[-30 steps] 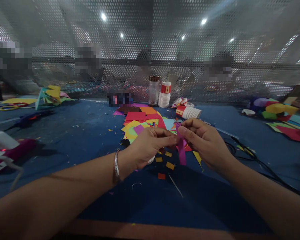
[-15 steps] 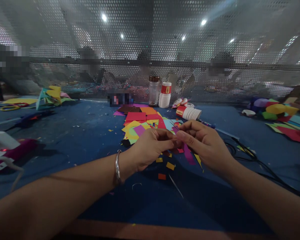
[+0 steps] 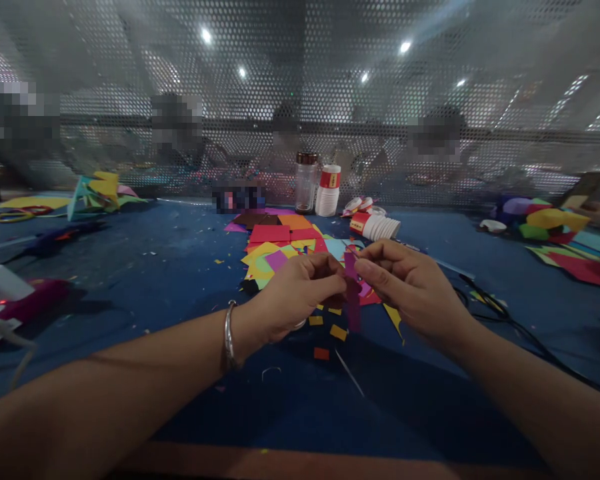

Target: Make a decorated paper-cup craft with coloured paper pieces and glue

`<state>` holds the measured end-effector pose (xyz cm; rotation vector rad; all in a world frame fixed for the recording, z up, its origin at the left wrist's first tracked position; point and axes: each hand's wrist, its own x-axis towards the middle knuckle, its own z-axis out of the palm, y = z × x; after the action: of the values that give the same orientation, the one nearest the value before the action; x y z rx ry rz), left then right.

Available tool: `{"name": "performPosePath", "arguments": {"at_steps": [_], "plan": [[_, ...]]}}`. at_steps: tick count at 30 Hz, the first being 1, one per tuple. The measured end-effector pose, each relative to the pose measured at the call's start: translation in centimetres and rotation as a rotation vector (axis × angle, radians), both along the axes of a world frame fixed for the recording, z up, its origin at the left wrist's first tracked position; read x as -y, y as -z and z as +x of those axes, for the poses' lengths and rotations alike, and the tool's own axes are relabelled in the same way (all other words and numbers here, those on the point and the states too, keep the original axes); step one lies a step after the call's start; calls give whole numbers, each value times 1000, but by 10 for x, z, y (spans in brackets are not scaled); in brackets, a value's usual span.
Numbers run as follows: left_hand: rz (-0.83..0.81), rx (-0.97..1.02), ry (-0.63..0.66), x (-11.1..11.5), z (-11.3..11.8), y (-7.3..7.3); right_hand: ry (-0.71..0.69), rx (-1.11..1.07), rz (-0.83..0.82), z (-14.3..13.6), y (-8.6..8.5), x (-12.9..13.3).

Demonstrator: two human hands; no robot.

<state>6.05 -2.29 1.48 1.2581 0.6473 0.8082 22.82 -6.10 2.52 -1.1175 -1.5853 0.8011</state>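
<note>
Pinching in the left hand a purple paper strip hanging down over the blue table. Holding a thin thing, too small to identify, in the right hand, just beside the strip's top

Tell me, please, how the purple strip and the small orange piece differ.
The purple strip is long and narrow; the orange piece is a short rectangle. The purple strip is held up between the left hand and right hand; the orange piece lies on the blue table. Both look like paper.
</note>
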Motion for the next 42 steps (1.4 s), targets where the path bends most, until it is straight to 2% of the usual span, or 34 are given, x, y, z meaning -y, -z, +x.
{"name": "performPosePath", "arguments": {"at_steps": [4,9,14,19,29,34,38,42], "plan": [[10,24,-17,-3,-4,-1,14,-53,-21,2,0,-1],[51,-43,-20,-13,-13,-8,53,-27,-77,8,-5,-5],[224,-200,-75,-25,-20,-10,42,52,-158,13,-7,-8],[369,-240,-158,-32,-22,-8,21,64,-185,14,-8,-8],[527,-316,-106,-34,-26,-4,-12,133,-198,14,-11,-7],[604,-358,-139,-33,-27,-7,-25,155,-192,11,-14,-5],[618,-355,-159,-32,-28,-9,-53,184,-180,10,-16,-5],[550,-295,-137,-32,-28,-10,-48,200,-171,9,-17,-4]]}}
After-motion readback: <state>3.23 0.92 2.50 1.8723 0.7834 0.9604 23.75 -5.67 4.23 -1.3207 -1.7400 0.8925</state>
